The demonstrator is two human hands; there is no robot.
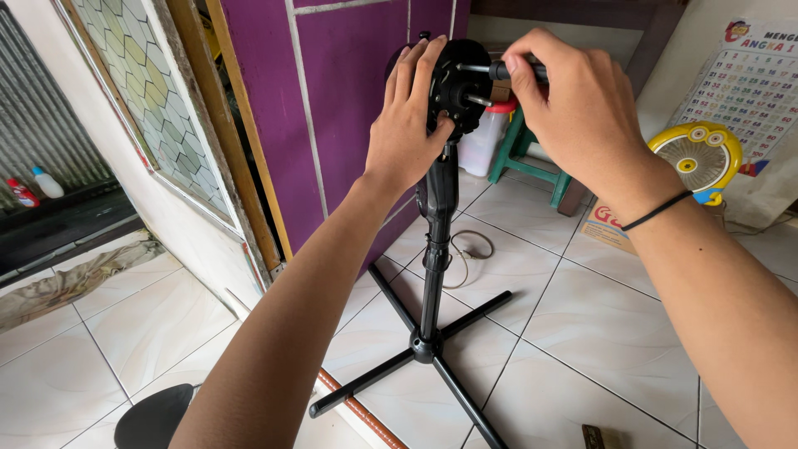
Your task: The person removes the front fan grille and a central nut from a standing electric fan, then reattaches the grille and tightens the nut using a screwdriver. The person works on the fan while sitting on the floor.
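Observation:
A black stand fan without blades or guard stands on a cross-shaped base (424,345) on the tiled floor. Its pole (435,249) rises to a round black motor housing (460,87). My left hand (407,125) presses flat against the left side of that housing, fingers upward. My right hand (573,104) is closed around a dark-handled tool (503,70) whose metal tip points into the front of the housing, beside the motor shaft. A black band sits on my right wrist.
A purple door (349,108) stands just behind the fan. A green stool (532,162) and a white container (485,137) are beyond it. A small yellow fan (697,158) leans at the right wall. A cable coil (470,249) lies on the tiles.

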